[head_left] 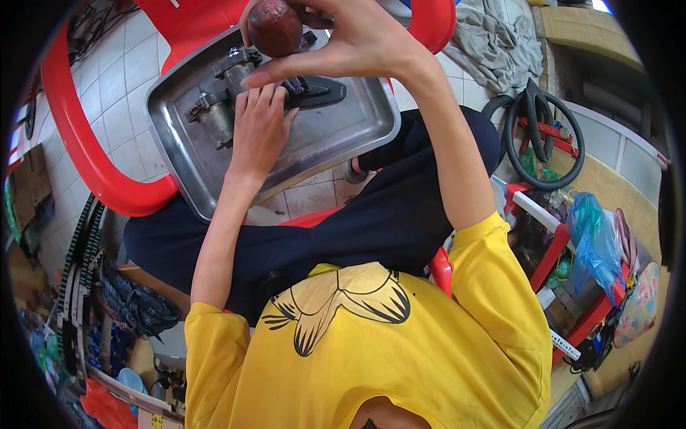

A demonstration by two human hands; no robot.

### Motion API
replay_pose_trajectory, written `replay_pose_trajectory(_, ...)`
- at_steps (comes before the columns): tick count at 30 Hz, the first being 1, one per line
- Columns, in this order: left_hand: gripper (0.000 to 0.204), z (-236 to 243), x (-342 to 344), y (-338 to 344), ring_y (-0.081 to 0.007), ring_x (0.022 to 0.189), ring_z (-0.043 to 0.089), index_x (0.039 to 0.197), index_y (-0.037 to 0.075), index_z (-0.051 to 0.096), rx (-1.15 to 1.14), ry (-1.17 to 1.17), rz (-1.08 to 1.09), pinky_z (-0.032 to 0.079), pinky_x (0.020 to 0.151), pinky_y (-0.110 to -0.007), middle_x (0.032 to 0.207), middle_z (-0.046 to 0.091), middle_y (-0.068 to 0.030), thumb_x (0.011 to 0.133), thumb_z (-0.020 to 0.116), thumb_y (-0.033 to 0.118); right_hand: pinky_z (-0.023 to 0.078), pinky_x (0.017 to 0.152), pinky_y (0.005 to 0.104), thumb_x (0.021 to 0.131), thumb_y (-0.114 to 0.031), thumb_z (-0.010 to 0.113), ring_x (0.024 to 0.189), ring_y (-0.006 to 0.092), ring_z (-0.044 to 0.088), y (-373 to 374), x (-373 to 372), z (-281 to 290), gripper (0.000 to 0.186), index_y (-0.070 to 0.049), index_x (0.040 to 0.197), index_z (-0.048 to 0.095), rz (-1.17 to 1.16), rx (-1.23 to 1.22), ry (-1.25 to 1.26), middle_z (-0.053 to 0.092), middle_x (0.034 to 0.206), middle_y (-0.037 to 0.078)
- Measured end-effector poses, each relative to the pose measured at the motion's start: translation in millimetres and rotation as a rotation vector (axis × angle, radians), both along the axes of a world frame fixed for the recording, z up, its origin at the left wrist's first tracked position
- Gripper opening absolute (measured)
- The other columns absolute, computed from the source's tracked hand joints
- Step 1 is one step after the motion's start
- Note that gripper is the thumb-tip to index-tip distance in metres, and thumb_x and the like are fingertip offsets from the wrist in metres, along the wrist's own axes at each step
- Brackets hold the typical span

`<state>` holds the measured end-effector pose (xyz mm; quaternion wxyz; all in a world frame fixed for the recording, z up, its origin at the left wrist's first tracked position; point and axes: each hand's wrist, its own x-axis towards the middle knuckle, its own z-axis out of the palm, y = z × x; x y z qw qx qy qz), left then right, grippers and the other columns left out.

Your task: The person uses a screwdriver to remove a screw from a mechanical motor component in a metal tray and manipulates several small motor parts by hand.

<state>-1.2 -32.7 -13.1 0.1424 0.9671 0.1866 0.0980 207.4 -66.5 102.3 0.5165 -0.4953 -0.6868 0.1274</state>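
Observation:
My right hand point(350, 43) is raised over the far side of a metal tray point(336, 139). Its thumb and fingers curl around a dark red-brown, round-ended thing point(276, 28), perhaps a handle seen end-on; the rest of it is hidden. Below it, my left hand point(263, 125) reaches down into the tray with its fingers bent and close together. Whatever lies under those fingertips is covered. Beside them sit a cylindrical metal part point(237, 66) and a second similar metal part point(214, 118). A flat black pointed piece point(320, 93) lies to their right.
The tray rests on a red plastic chair point(107, 168) and near my legs. A grey cloth point(493, 46) lies on the tiled floor. Black rubber tubes point(547, 136) stand at the right, above a red-framed rack with plastic bags point(597, 239). Clutter and tyres point(78, 264) line the left side.

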Motion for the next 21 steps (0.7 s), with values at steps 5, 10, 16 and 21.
replay_pose_trajectory(5,0.036,3.6,-0.6,0.2,-0.0282,0.111,0.056,0.113,0.002,0.065,-0.023,0.024,0.003,0.042,0.097,-0.041,0.111,0.062,-0.0108,0.087,0.076,0.023,0.059,0.082,0.0320,0.092,-0.044,0.079,0.094,0.0199,0.074,-8.5,-3.7,-5.8,0.047,-0.004,0.116,0.073,0.092,-0.208,0.093,0.076,0.106,0.014)
replay_pose_trajectory(10,0.034,8.0,2.7,0.1,-0.0271,0.108,0.056,0.111,0.003,0.065,-0.039,0.084,0.008,0.042,0.095,-0.040,0.106,0.062,-0.0097,0.087,0.076,0.024,0.055,0.089,0.0348,0.096,-0.036,0.072,0.099,0.0214,0.071,-4.6,-5.8,-6.5,0.039,-0.004,0.117,0.067,0.263,-0.266,0.343,0.072,0.108,0.013)
replay_pose_trajectory(16,0.031,0.3,1.0,0.6,-0.0272,0.108,0.057,0.109,0.004,0.065,0.021,0.027,-0.001,0.042,0.094,-0.040,0.105,0.062,-0.0097,0.087,0.076,0.023,0.053,0.096,0.0397,0.085,-0.036,0.087,0.104,0.0180,0.068,1.2,1.7,1.7,0.045,-0.006,0.101,0.058,0.193,-0.274,0.406,0.068,0.101,0.004)
replay_pose_trajectory(21,0.034,6.8,1.7,0.7,-0.0283,0.109,0.056,0.110,0.003,0.065,-0.023,0.089,0.005,0.043,0.095,-0.041,0.105,0.062,-0.0106,0.085,0.077,0.022,0.052,0.096,0.0391,0.098,-0.035,0.074,0.106,0.0169,0.065,-2.7,8.6,23.1,0.035,-0.006,0.108,0.057,0.460,-0.344,0.665,0.067,0.103,0.005)
